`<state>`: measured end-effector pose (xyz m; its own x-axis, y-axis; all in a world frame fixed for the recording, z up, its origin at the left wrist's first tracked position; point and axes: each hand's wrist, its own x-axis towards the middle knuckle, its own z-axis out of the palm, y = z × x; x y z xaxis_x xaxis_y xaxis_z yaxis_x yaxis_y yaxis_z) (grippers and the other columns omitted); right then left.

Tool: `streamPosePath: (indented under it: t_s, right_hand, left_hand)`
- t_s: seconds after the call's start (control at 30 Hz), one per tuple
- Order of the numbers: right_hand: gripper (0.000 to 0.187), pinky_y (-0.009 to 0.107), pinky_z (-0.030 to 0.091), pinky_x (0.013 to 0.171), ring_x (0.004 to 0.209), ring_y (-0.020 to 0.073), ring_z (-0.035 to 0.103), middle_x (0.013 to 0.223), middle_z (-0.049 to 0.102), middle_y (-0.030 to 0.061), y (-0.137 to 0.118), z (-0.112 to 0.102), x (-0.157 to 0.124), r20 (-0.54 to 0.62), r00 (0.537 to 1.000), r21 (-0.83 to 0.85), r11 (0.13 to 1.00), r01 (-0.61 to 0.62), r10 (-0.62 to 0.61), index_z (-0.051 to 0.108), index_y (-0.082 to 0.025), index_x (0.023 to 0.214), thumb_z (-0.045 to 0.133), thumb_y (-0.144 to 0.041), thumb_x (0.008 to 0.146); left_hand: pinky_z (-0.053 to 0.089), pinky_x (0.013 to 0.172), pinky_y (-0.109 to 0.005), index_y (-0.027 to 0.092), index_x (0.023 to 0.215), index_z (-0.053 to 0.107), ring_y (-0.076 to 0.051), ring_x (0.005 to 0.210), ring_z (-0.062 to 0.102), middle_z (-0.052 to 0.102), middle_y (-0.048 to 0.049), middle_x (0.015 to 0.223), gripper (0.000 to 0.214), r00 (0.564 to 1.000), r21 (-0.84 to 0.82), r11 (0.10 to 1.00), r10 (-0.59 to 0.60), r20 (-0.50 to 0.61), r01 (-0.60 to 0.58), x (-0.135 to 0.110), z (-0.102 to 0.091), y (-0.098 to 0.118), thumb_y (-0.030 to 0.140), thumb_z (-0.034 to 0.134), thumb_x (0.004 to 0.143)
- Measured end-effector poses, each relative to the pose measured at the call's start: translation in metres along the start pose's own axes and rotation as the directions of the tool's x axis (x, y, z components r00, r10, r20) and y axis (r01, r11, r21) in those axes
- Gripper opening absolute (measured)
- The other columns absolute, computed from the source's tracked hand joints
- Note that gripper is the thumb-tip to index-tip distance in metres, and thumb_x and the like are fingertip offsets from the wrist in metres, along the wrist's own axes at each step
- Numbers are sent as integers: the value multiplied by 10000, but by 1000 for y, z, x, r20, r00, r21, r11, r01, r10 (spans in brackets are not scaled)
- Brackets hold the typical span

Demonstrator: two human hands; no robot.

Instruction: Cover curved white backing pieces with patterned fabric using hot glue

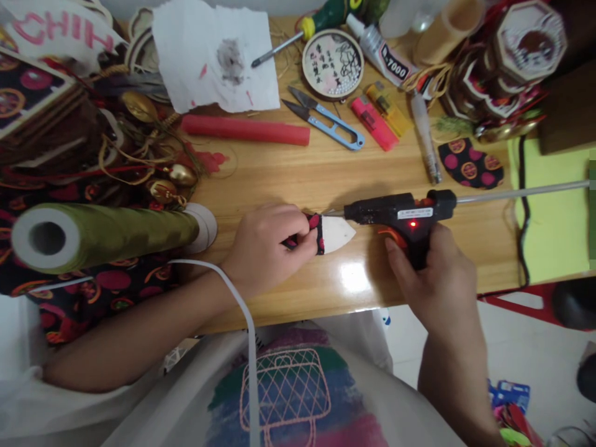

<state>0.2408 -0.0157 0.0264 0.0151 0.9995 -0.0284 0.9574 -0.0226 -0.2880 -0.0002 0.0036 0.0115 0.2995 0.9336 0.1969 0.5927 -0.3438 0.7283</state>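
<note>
My left hand (274, 245) pinches a small pointed white piece (336, 234) with dark patterned fabric (319, 233) along its near end, close above the table (298, 167). In my right hand (437, 279) is a black glue gun (400, 211), gripped by its handle with the red light on. A long glue stick (521, 191) sticks out of its back. The gun's nozzle reaches to the upper edge of the white piece; whether they touch I cannot tell. A thin white strip (237, 298) hangs over my left wrist.
A roll of green ribbon (116, 238) lies at left. Behind are a red stick (246, 129), blue thread snips (333, 124), a screwdriver (279, 49), a glue tube (384, 56) and a patterned fabric piece (470, 164). A black cord (524, 217) crosses yellow paper (559, 230) at right.
</note>
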Motion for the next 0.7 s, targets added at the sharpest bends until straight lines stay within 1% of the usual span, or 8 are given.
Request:
streamPosePath:
  t_s: [0.1,0.3,0.43,0.57,0.7]
  right_hand:
    - [344,299,319,468,516,205,502,608,534,7,1,-1,-1,-12,1000,-10,1000,-19,19,455,-255,850,508,-594,836]
    - [345,296,325,465,502,191,495,618,541,5,-1,0,-3,-10,1000,-16,1000,25,-25,461,-252,859,494,-595,856]
    - [337,294,317,460,501,192,500,600,528,3,0,2,-3,-45,999,-18,1000,18,-19,439,-253,833,493,-585,855]
    - [327,288,300,443,468,178,467,573,492,-17,0,2,-3,-41,999,-7,1000,23,-23,418,-258,822,505,-572,849]
    - [320,290,309,449,469,176,456,572,484,-20,-3,0,-2,-36,999,-7,1000,24,-24,411,-263,818,509,-566,847]
  left_hand:
    - [448,602,-262,190,587,551,-131,648,605,631,10,631,273,1000,-3,1000,-6,4,6,0,0,0,141,579,854]
    - [438,585,-258,193,591,552,-130,643,601,628,12,631,270,1000,-4,1000,1,6,-1,0,0,0,142,579,854]
    - [434,581,-260,191,591,549,-130,639,604,629,11,627,272,1000,2,1000,5,2,-5,0,0,0,139,581,856]
    - [435,584,-261,190,592,550,-130,638,605,631,9,629,266,1000,2,1000,15,1,-15,0,0,0,135,586,850]
    - [433,577,-256,194,589,545,-126,633,598,629,14,628,272,1000,1,1000,3,0,-3,0,0,0,138,581,853]
